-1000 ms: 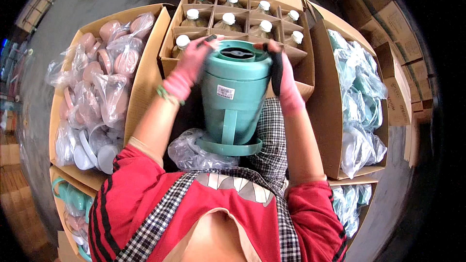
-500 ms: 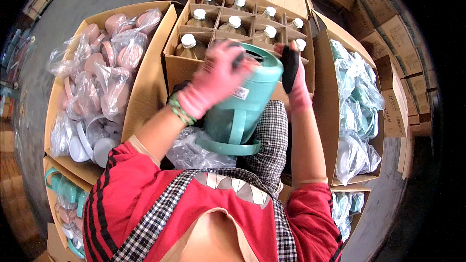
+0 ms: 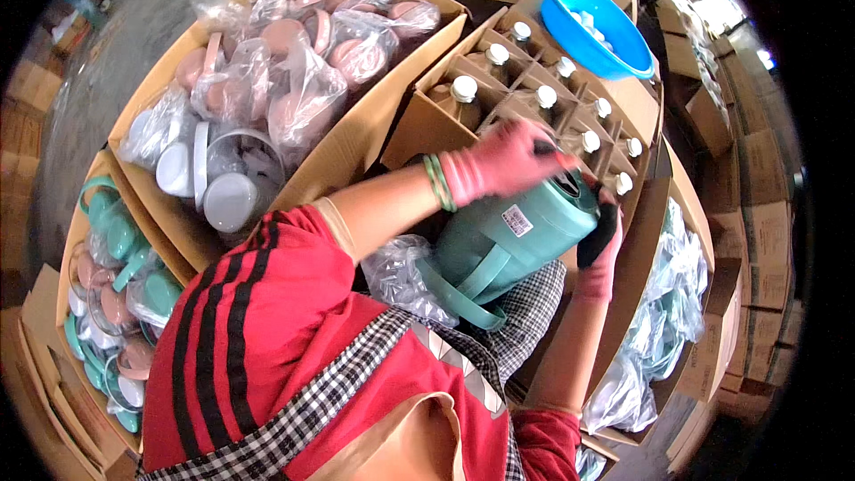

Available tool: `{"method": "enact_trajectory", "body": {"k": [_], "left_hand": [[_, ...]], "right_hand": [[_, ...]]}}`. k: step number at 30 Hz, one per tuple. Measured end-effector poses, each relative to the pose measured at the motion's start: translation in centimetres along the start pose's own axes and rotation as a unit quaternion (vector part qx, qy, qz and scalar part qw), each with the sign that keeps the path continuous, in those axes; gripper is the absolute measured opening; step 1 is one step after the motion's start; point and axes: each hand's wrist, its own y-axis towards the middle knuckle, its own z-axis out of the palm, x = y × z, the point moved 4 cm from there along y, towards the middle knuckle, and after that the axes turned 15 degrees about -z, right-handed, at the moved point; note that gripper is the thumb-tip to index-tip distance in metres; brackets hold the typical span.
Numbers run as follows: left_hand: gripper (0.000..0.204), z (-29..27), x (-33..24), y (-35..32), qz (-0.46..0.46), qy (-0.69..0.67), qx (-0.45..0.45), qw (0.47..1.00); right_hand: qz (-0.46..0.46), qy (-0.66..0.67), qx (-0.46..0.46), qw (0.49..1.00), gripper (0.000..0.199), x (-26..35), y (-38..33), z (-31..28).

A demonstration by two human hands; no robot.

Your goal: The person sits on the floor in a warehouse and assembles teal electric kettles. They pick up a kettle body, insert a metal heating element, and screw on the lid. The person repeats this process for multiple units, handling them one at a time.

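Observation:
A teal jug casing [image 3: 521, 232] with a side handle, a wide rim and a small white label lies tilted across my lap, its dark round opening facing up and away. My left hand [image 3: 512, 158], in a pink glove with dark patches, is closed over that opening; what its fingers hold, if anything, is slightly blurred and hidden. Gloved in pink and black, my right hand [image 3: 604, 245] grips the casing at its far right rim. Crumpled clear plastic [image 3: 405, 276] lies beside the handle on my lap.
Ahead, a divided carton [image 3: 427, 129] holds several white-capped bottles [image 3: 463, 89], with a blue basin [image 3: 597, 27] of small white pieces on its flap. Bagged pink and white parts [image 3: 285, 36] fill a left carton, above mixed parts [image 3: 116, 303]. Bagged teal parts [image 3: 655, 330] stand right.
My view has turned leftward, so the cartons and jug casing appear rotated and farther right. Both hands stay at the casing's upper end, which now leans more to the right in view.

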Motion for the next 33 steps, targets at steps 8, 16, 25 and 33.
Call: {"method": "enact_trajectory", "body": {"k": [8, 16, 25, 33], "left_hand": [[0.029, 1.5, -5.3, -3.4, 0.208, 0.145, -0.028, 0.967], [0.032, 4.1, 9.7, 0.2, -0.292, -0.724, 0.413, 0.469], [0.047, 6.3, 8.8, -2.0, -0.412, -0.527, 0.425, 0.610], [0.038, 5.2, 6.1, -1.7, -0.243, -0.555, 0.410, 0.681]], "right_hand": [[0.071, 0.147, 0.053, 0.985, 0.037, 0.6, 1.9, 0.1], [-0.161, -0.416, 0.268, 0.854, 0.035, 9.0, 0.1, 5.1], [0.086, -0.651, 0.371, 0.657, 0.036, 10.1, 0.0, 8.8], [-0.288, -0.587, 0.626, 0.426, 0.014, 14.2, -2.8, 10.2]]}}
